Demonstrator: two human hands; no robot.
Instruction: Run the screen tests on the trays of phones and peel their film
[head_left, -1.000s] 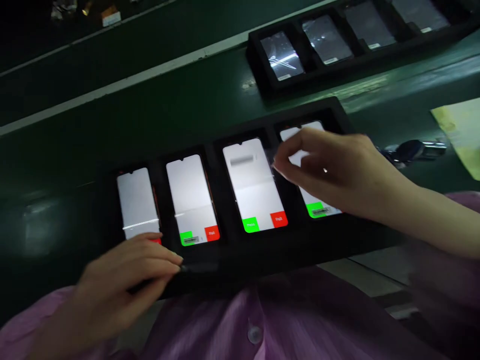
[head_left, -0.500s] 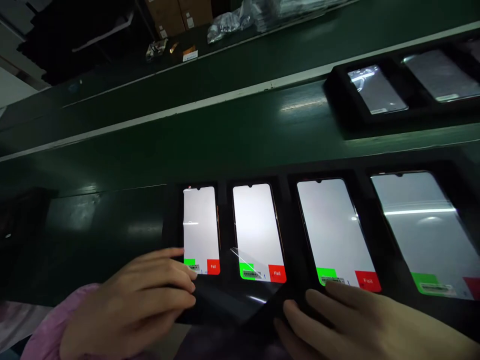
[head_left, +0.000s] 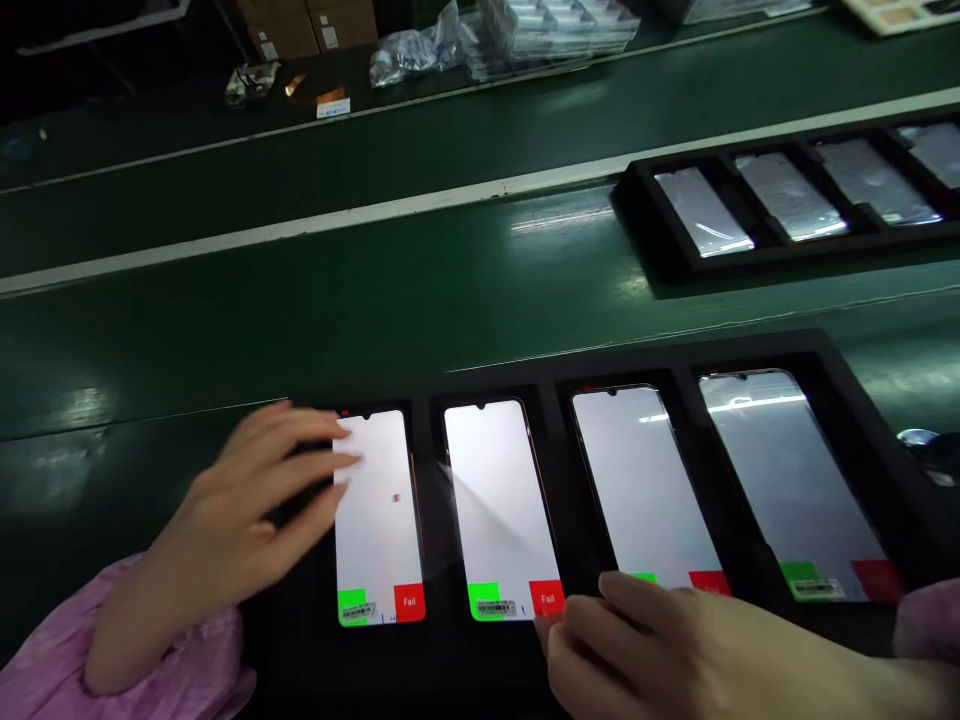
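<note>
Several lit smartphones lie in slots of a black tray (head_left: 555,430), each white screen with a green and a red block along its bottom. My left hand (head_left: 262,490), fingers apart, hovers over the left edge of the leftmost phone (head_left: 379,520). On the second phone (head_left: 495,470), a clear film (head_left: 487,510) shows a diagonal edge across the screen. My right hand (head_left: 675,650) is closed at that phone's lower right corner, apparently pinching the film; its thumb is hidden. It also covers the bottom of the third phone (head_left: 637,470). The rightmost phone (head_left: 787,480) looks dimmer.
A second black tray (head_left: 637,210) with several film-covered phones stands farther back on the green bench (head_left: 337,290). Beyond a pale strip (head_left: 420,205) lie clear plastic bags (head_left: 416,55), stacked clear trays (head_left: 555,35) and cardboard boxes (head_left: 307,30). Something shiny (head_left: 919,437) sits at the right.
My left hand has moved up from the leftmost phone's bottom to its upper left side, fingers spreading. My right hand has shifted slightly left. The view has tilted, and the phones appear lower.
</note>
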